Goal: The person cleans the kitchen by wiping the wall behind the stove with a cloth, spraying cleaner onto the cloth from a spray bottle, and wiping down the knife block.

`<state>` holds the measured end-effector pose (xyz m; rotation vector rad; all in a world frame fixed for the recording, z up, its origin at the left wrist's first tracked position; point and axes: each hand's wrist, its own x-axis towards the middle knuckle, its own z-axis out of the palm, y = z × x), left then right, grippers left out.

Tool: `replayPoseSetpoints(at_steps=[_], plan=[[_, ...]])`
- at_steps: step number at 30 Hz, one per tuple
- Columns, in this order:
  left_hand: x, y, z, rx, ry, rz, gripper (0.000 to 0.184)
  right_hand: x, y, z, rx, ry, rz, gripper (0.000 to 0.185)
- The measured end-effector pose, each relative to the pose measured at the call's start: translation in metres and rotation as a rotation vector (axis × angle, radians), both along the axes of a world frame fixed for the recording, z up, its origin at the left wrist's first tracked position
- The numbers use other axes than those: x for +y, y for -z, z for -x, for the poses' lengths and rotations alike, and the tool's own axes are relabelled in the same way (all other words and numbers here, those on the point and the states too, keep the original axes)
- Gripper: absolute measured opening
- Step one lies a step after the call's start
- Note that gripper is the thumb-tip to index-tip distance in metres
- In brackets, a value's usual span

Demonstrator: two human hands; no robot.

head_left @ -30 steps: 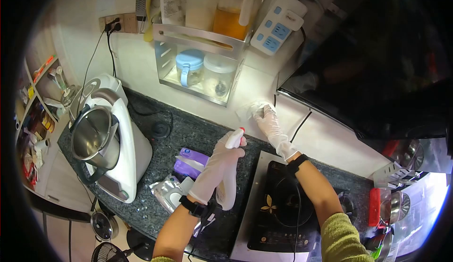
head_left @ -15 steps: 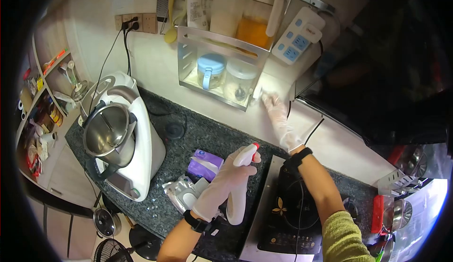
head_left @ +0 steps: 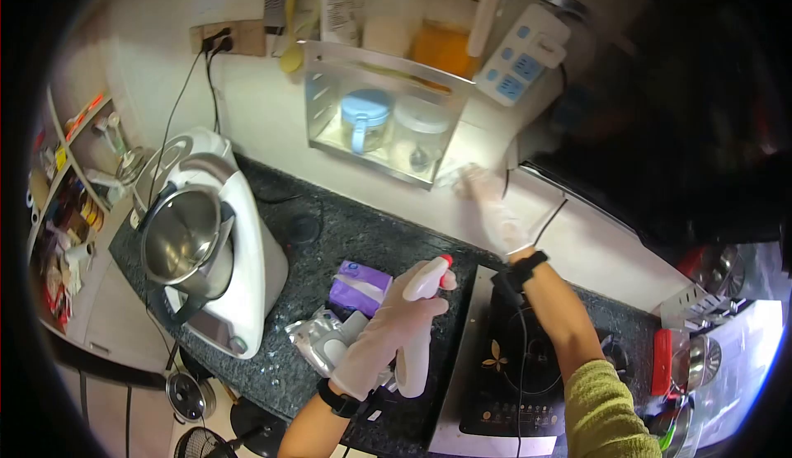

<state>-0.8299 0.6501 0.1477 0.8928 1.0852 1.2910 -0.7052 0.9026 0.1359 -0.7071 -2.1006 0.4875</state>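
Note:
My left hand (head_left: 388, 326), in a translucent white glove, is closed around a white spray bottle (head_left: 412, 363) with a red nozzle tip, held above the counter. Gloved likewise, my right hand (head_left: 487, 202) reaches to the wall beneath the right end of the metal rack (head_left: 371, 165). Its fingers press a thin white wipe (head_left: 450, 175) against the wall; motion blurs its edges. Beside my left hand lie a purple tissue pack (head_left: 360, 287) and a silver wipes packet (head_left: 322, 338) with a pale lid.
A white food processor (head_left: 260, 268) with a steel bowl (head_left: 186, 235) stands left. Below my right forearm is a black induction cooktop (head_left: 511, 367) with a cable across it. The rack holds a blue-lidded jar (head_left: 365, 116); a power strip (head_left: 524, 56) hangs above. Right is a dark appliance (head_left: 660, 153).
My right hand has shifted slightly down along the wall with the white wipe. My left hand keeps hold of the spray bottle in nearly the same place. The view has tilted slightly.

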Motion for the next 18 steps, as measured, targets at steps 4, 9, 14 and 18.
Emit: replayPoseSetpoints(at_steps=[4, 9, 14, 18], plan=[[0.001, -0.003, -0.005, -0.010, 0.019, -0.008, 0.050, 0.039, 0.105, -0.038, -0.455, 0.357, -0.041, 0.043], [0.000, -0.007, -0.010, 0.006, 0.022, 0.038, 0.040, 0.030, 0.116, -0.092, 0.176, 0.682, 0.766, 0.044], [-0.002, -0.002, -0.010, 0.088, 0.094, 0.012, 0.037, 0.025, 0.084, -0.097, 0.617, 0.550, 0.375, 0.023], [-0.006, -0.006, -0.011, 0.066, 0.079, 0.034, 0.037, 0.035, 0.072, -0.079, 0.702, 0.596, 0.228, 0.021]])
